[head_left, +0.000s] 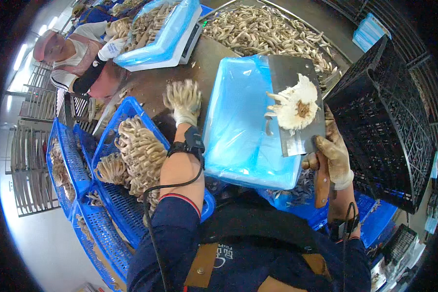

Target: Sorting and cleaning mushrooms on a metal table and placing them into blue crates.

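Note:
In my gloved right hand is a cleaver, gripped near its wooden handle, with its broad blade over a box lined with blue plastic film. A white, ragged cut mushroom base with a brown centre lies against the blade. My gloved left hand reaches out over the table, left of the lined box, closed on a bunch of mushrooms; its fingers are mostly hidden by the stems. Nearer on the left, a blue basket holds more mushroom bunches.
Loose mushrooms fill a tray at the back. Across the table a co-worker touches a film-lined box of mushrooms on a scale. A tall black crate stands at right. More blue baskets line the left.

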`<act>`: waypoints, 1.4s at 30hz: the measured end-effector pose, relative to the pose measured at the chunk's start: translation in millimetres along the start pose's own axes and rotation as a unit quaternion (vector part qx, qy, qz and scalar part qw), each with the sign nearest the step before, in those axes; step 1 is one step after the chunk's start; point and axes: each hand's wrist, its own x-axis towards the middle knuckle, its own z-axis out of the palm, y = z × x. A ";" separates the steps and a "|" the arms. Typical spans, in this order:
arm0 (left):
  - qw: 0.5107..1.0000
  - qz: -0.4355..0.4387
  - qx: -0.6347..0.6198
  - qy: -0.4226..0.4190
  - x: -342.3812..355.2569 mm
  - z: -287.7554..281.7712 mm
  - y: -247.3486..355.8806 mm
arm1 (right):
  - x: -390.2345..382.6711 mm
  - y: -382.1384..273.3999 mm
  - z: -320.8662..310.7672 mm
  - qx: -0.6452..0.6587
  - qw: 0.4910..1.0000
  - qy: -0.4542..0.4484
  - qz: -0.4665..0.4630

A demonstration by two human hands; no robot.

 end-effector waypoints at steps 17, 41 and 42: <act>0.952 0.139 0.172 -0.211 -284.3 112.1 113.4 | 16.7 29.6 171.7 -0.243 0.932 -0.268 -0.004; 0.826 0.343 -0.154 0.419 -725.6 -423.8 79.5 | -75.4 130.8 263.8 -0.316 0.862 -0.352 0.184; 0.831 0.342 -0.127 0.420 -723.3 -456.6 97.5 | -89.3 136.4 269.0 -0.330 0.889 -0.294 0.119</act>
